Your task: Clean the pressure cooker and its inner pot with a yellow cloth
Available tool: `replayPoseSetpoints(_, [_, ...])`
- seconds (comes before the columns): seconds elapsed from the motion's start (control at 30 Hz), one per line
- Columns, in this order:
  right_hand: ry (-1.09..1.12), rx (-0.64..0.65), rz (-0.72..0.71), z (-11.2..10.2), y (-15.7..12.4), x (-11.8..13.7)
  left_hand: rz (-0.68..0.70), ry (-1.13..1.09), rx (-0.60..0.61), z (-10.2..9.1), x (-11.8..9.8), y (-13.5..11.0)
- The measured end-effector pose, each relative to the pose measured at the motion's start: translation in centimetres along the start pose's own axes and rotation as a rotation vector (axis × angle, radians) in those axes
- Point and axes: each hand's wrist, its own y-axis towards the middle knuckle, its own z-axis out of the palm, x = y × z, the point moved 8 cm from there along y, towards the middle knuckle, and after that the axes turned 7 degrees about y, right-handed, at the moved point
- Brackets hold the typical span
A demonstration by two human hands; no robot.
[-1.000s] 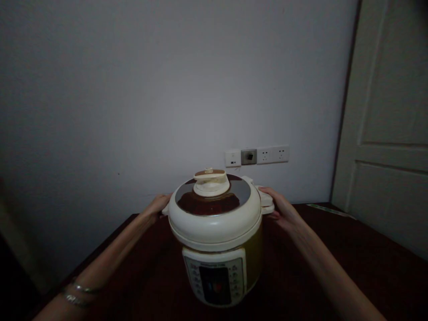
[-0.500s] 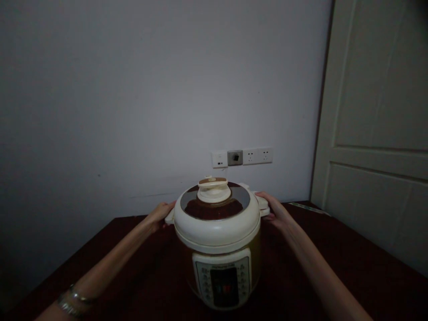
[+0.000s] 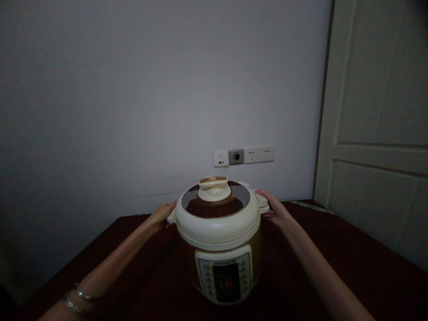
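A cream and gold electric pressure cooker (image 3: 219, 236) stands on a dark red-brown table (image 3: 351, 267), its control panel facing me. Its lid (image 3: 217, 214) has a dark glossy top and a cream knob (image 3: 214, 189) in the middle. My left hand (image 3: 162, 213) grips the cooker's left side handle, fingers curled round it. My right hand (image 3: 272, 206) wraps the right side handle. Bracelets (image 3: 78, 298) sit on my left wrist.
A plain wall rises behind the table, with a row of sockets and a switch (image 3: 243, 156) just above the cooker. A pale panelled door (image 3: 377, 129) fills the right side. A thin light strip (image 3: 312, 206) lies at the table's far right edge.
The cooker has shifted slightly right and nearer in the view, still held by both handles. My view has panned, showing more of the door.
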Motion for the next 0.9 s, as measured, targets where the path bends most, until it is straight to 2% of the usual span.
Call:
replayPoseSetpoints(0.37, [-0.024, -0.035, 0.019, -0.38, 0.47, -0.15, 0.010, -0.029, -0.004, 0.03, 0.52, -0.09])
replayPoseSetpoints(0.47, [-0.020, -0.043, 0.019, -0.48, 0.40, -0.18, 0.021, 0.013, 0.031, -0.06, 0.53, 0.11])
replayPoseSetpoints(0.63, [0.017, -0.039, 0.051, -0.42, 0.05, -0.36, 0.024, 0.225, 0.170, -0.01, 0.95, 0.74])
replayPoseSetpoints(0.7, [0.004, -0.047, 0.066, -0.50, -0.07, -0.40, 0.037, 0.273, 0.175, -0.26, 0.79, 0.78])
replayPoseSetpoints(0.9, [-0.026, -0.029, 0.054, -0.27, -0.26, -0.27, 0.096, 0.207, 0.178, 0.18, 0.39, 0.89])
